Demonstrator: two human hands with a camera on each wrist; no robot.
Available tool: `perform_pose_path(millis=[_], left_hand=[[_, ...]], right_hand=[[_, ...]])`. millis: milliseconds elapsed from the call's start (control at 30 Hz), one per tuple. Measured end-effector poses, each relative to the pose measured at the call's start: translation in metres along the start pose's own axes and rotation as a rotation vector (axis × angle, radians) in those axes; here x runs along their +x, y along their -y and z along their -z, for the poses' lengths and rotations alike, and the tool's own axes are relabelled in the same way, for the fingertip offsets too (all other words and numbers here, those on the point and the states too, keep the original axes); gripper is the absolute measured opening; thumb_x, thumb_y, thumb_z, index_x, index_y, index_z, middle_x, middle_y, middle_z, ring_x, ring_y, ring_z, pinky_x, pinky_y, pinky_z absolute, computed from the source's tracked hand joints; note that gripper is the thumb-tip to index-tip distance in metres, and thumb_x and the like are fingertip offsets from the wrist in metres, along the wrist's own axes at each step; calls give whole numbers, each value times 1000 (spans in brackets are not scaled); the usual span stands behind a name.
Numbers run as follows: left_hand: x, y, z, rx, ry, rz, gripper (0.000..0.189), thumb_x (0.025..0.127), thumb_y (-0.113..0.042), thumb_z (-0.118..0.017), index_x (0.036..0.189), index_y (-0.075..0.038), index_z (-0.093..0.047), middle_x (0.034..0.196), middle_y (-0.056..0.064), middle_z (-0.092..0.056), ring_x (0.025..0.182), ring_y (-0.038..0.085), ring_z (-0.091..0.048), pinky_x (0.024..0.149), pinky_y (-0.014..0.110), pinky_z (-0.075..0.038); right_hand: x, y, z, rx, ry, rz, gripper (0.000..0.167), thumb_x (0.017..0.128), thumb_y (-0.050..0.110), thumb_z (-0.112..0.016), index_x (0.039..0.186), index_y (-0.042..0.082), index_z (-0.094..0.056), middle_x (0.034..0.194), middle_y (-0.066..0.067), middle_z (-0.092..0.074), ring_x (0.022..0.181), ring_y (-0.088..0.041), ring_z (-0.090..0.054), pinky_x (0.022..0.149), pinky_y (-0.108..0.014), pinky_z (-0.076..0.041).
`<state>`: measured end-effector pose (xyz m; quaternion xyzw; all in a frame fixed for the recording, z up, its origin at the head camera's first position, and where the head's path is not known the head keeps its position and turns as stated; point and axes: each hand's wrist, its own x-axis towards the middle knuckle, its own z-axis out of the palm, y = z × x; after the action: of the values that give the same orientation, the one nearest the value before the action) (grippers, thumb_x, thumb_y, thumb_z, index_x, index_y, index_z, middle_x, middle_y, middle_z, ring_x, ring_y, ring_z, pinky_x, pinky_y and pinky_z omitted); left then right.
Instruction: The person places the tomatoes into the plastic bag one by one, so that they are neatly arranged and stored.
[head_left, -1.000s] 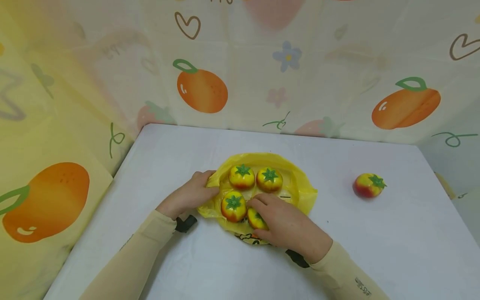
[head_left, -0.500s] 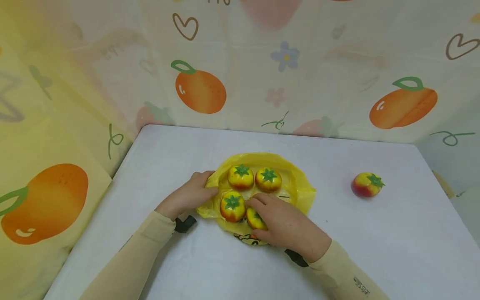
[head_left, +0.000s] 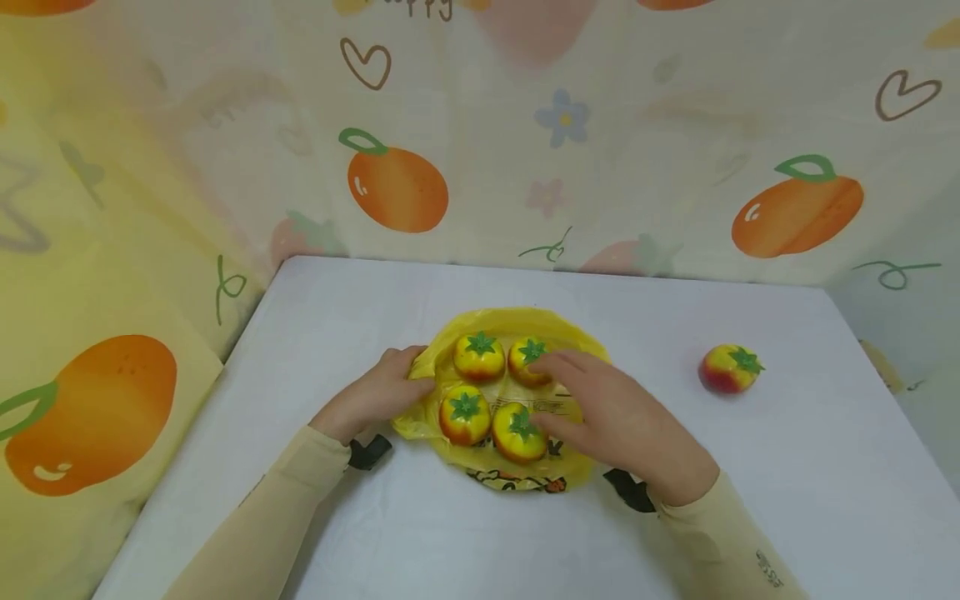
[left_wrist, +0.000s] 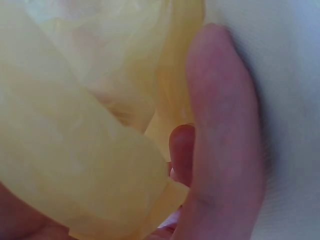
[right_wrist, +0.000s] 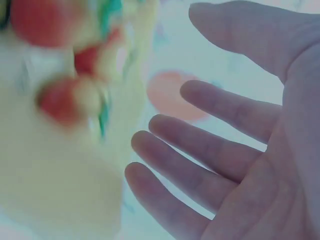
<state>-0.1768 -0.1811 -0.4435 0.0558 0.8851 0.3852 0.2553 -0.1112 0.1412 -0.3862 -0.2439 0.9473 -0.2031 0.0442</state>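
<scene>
A yellow plastic bag (head_left: pixel 418 415) lies spread on the table with its mouth upward. My left hand (head_left: pixel 381 385) grips its left rim; in the left wrist view, the yellow film (left_wrist: pixel 95 155) passes between the thumb and the fingers. Inside the bag sit several toy fruits, yellow shading to red with green star-shaped leaves; the front right fruit (head_left: pixel 517 435) is nearest me. Over the bag's right side hovers my right hand (head_left: pixel 626 412), partly covering the back right fruit (head_left: pixel 523 372). The right wrist view shows that hand (right_wrist: pixel 225 155) holding nothing, its fingers spread.
Another fruit (head_left: pixel 729 369), of the same kind, lies alone on the right part of the white-covered table (head_left: pixel 420 533). Patterned cloth (head_left: pixel 495 108) hangs behind and along the left side.
My right hand has let go of the front right fruit, which stays in the bag, and has lifted and moved right with its fingers straightened. The left hand keeps its hold on the bag.
</scene>
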Motion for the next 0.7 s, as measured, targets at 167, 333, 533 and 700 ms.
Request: perform_pose_path(millis=[167, 333, 533, 700], left_hand=[[2, 0, -1, 16, -5, 14, 70, 103, -32, -56, 167, -10, -37, 147, 21, -44, 123, 34, -50, 108, 51, -45], [3, 2, 0, 21, -11, 7, 71, 103, -32, -57, 167, -10, -37, 146, 21, -45, 122, 33, -50, 105, 50, -46], [4, 2, 1, 19, -10, 1, 69, 104, -31, -57, 166, -10, -38, 144, 20, -45, 120, 32, -50, 103, 48, -47], [2, 2, -1, 10, -2, 8, 68, 104, -31, -57, 166, -10, -38, 144, 20, -45, 121, 32, -48, 104, 48, -46]], right_hand=[[-14, -29, 25, -6, -107, -76, 57, 98, 42, -79, 146, 17, -62, 150, -5, -63, 139, -31, -60, 116, -58, -49], [-29, -62, 39, -21, -191, -149, 54, 100, 34, -78, 146, 12, -61, 151, -11, -62, 141, -37, -57, 116, -62, -46], [-45, -101, 46, -34, -251, -234, 58, 100, 34, -78, 148, 7, -59, 139, -19, -64, 117, -40, -61, 104, -61, -49], [-51, -127, 52, -47, -245, -323, 64, 100, 35, -77, 151, 4, -56, 135, -25, -63, 122, -45, -57, 109, -67, -44]])
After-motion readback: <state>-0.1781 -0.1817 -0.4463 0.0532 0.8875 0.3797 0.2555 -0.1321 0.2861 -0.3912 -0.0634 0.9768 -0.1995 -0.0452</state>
